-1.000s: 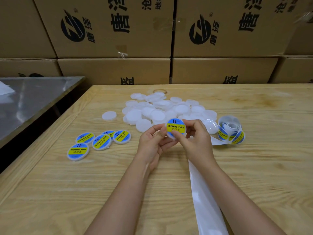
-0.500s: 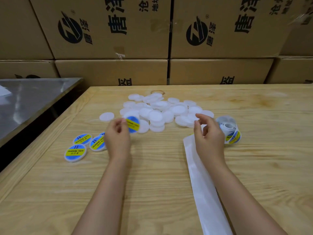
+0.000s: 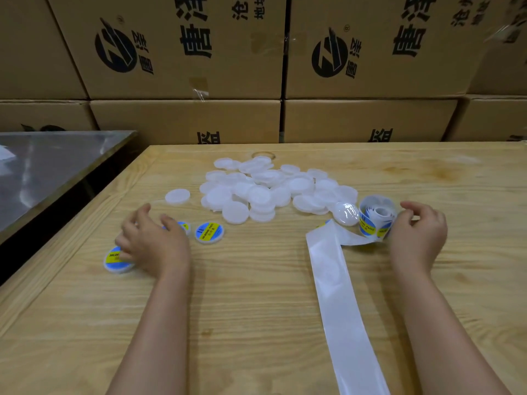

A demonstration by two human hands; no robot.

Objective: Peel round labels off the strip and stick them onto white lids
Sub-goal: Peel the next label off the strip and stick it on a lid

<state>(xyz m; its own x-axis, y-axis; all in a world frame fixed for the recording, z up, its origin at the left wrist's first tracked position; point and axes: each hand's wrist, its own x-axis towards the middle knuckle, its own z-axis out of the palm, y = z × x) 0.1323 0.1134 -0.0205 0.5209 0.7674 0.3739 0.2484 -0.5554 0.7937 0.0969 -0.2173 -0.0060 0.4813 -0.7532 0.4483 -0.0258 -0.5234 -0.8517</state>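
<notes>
Our wooden table [image 3: 256,295] fronts cardboard boxes [image 3: 185,52]. Left of the white lids [image 3: 259,195], our left hand [image 3: 154,243] lies slack over labelled lids [image 3: 209,232], no longer holding one. Right of them, our right hand [image 3: 417,238] now grips the label roll [image 3: 376,218].

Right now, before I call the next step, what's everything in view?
plain lids: heap, uncounted, plus one apart, white, centre
labelled lids: at least three, blue-yellow, left of heap
roll: one, white with blue-yellow labels, right of heap
strip: one, white, from roll toward viewer
table: one, wood
boxes: several, brown, behind table
metal surface: one, grey, far left
left hand: over labelled lids
right hand: fingers curled on roll
</notes>
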